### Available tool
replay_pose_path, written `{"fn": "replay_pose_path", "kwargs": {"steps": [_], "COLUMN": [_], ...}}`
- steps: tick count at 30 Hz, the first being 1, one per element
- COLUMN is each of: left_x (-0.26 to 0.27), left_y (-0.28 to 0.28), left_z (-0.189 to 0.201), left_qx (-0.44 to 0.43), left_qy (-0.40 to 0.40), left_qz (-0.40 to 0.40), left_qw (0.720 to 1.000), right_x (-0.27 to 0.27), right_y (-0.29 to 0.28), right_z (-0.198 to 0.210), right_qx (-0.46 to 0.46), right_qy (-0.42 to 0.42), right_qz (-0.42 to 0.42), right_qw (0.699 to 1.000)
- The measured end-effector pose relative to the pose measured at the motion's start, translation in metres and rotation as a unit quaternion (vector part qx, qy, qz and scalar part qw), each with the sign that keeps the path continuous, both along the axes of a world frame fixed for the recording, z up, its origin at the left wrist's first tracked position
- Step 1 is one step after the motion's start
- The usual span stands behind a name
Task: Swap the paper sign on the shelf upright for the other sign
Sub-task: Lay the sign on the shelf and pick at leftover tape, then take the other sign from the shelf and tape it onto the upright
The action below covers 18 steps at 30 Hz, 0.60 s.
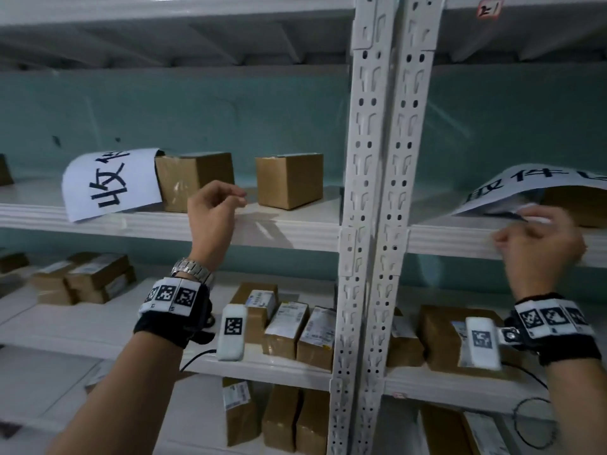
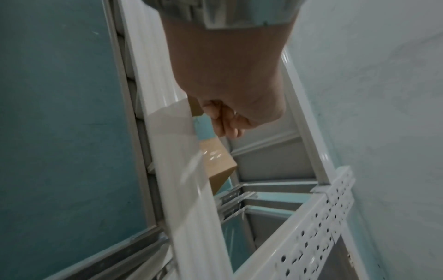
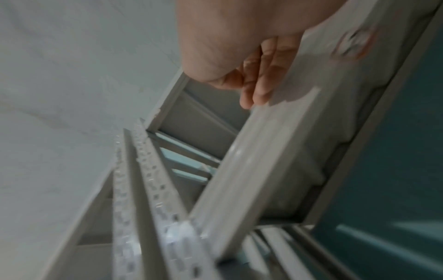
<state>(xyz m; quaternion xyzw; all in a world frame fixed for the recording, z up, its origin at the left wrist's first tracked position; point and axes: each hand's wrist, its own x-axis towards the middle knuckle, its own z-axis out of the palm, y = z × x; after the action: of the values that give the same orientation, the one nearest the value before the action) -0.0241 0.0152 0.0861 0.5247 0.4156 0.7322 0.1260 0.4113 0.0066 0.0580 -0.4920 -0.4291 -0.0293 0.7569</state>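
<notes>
1. The left hand (image 1: 215,211) is raised in front of the middle shelf (image 1: 170,224), with the fingers loosely curled and nothing between them; it touches neither the shelf nor a box.
2. The right hand (image 1: 538,247) is at the front edge of the same shelf level, on the right side of the perforated white upright (image 1: 377,178). The picture is blurred there; it seems that the fingers pinch the lower edge of the right paper sign (image 1: 525,188), but I cannot tell this for sure.
3. This right paper sign lies tilted over a brown cardboard box (image 1: 578,205), which is partly hidden under it.
4. The left paper sign (image 1: 110,183) has large black characters. It leans on the left side of a small cardboard box (image 1: 193,180) and its lower edge hangs a little over the shelf front.
5. A second small box (image 1: 289,180) stands apart on the right of that one, near the upright.
6. On the lower shelf (image 1: 98,336) there are many labelled parcels (image 1: 295,330), standing close together.
7. In the left wrist view the curled fingers (image 2: 225,123) hang free near the shelf edge.
</notes>
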Motion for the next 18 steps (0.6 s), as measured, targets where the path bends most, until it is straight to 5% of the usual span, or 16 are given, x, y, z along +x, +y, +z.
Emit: {"fn": "replay_pose_path", "kwargs": {"steps": [4,10,14,18], "left_x": [-0.044,-0.138,-0.173,-0.185], "left_y": [-0.008,-0.006,0.001,0.001], "left_z": [0.008,0.012,0.016,0.027], "left_qx": [0.041,0.029,-0.054,-0.067], "left_qy": [-0.127,-0.368,-0.410,-0.382], "left_qz": [0.097,0.210,0.160,0.240], "left_qw": [0.986,0.906,0.896,0.890], "right_x": [-0.032,-0.086,-0.123,-0.138], "right_y": [0.004,0.006,-0.003,0.000], "right_z": [0.015,0.037,0.042,0.037], "right_qx": [0.064,0.122,0.158,0.148], "right_qy": [0.021,0.057,0.047,0.019], "right_qz": [0.040,0.101,0.101,0.108], "right_qw": [0.997,0.986,0.981,0.983]}}
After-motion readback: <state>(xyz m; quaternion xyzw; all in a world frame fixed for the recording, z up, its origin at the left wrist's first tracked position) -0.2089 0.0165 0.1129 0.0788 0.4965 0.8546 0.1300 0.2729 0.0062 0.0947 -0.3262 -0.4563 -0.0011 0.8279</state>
